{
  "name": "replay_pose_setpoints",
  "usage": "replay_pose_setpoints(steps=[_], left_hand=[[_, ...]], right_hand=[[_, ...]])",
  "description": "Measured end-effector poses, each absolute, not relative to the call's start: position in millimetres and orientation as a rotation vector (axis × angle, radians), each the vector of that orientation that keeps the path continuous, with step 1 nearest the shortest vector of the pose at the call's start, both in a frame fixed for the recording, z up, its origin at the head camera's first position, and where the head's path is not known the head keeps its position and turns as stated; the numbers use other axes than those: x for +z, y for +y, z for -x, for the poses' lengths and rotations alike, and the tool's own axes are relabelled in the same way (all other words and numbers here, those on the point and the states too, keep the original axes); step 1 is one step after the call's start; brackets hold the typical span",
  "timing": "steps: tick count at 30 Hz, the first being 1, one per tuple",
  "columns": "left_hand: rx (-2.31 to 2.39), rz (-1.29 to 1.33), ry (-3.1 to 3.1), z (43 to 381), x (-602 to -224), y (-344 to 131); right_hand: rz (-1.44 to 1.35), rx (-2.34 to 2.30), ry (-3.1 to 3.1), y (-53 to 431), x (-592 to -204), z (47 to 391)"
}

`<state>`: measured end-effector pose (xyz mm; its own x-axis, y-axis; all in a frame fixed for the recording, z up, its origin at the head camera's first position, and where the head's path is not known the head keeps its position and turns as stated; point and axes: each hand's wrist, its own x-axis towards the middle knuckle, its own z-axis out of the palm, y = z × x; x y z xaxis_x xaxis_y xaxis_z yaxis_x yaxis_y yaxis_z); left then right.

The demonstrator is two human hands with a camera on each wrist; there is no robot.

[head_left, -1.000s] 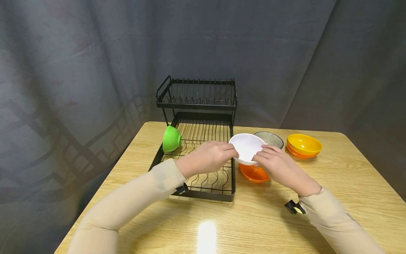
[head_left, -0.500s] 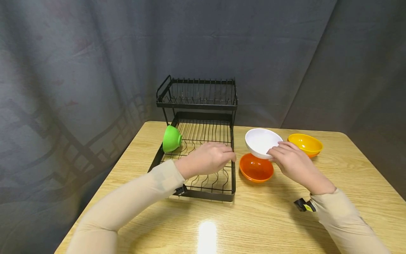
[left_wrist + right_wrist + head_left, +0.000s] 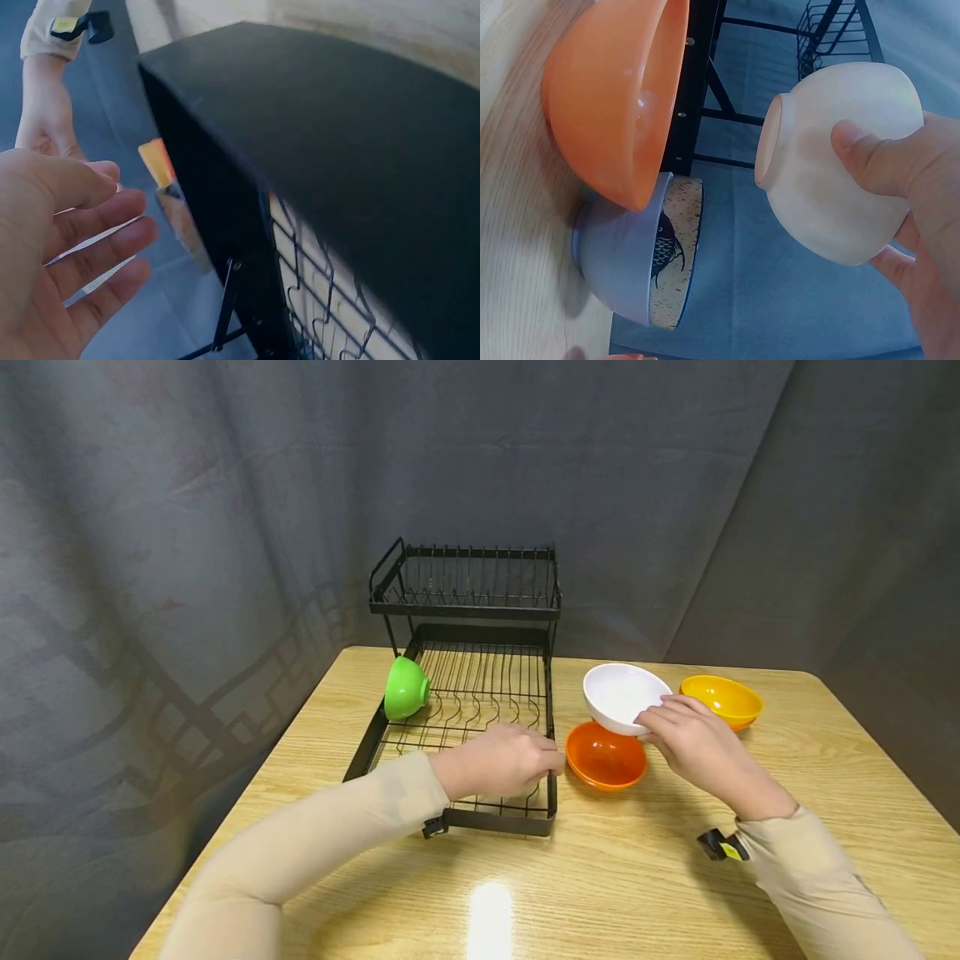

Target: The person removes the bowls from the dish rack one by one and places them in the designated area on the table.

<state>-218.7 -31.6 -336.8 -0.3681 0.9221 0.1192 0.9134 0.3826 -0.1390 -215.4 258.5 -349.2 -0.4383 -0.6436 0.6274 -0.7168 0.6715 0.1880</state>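
A white bowl (image 3: 621, 689) is held up over the table by my right hand (image 3: 701, 747). In the right wrist view the thumb presses on the bowl's outside wall, with its foot ring facing the rack. An orange bowl (image 3: 606, 760) sits upright on the table just below it. My left hand (image 3: 504, 762) is over the right edge of the black dish rack (image 3: 480, 821), its fingertips close to the orange bowl. In the left wrist view its fingers are loosely bent and hold nothing. A green bowl (image 3: 405, 689) stands on its side at the rack's left.
Behind the white bowl, a speckled bowl with a fish pattern (image 3: 619, 259) shows in the right wrist view. Further right, a yellow bowl (image 3: 722, 697) is stacked on an orange one. The rack's upper tier (image 3: 465, 606) rises at the back before a grey curtain (image 3: 600, 485).
My left hand has let go of the white bowl and moved down towards the orange bowl. My right hand has carried the white bowl right and slightly back, uncovering the orange bowl.
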Motion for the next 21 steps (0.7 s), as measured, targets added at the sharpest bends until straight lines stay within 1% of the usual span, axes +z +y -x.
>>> replay_pose_setpoints(steps=[6, 21], left_hand=[[0.138, 1.723, -2.497, 216, -345, -25], [0.167, 1.780, -2.530, 213, -355, -21]], right_hand=[[-1.046, 0.142, -2.202, 257, -349, 215], [-1.057, 0.147, -2.198, 258, -349, 215]])
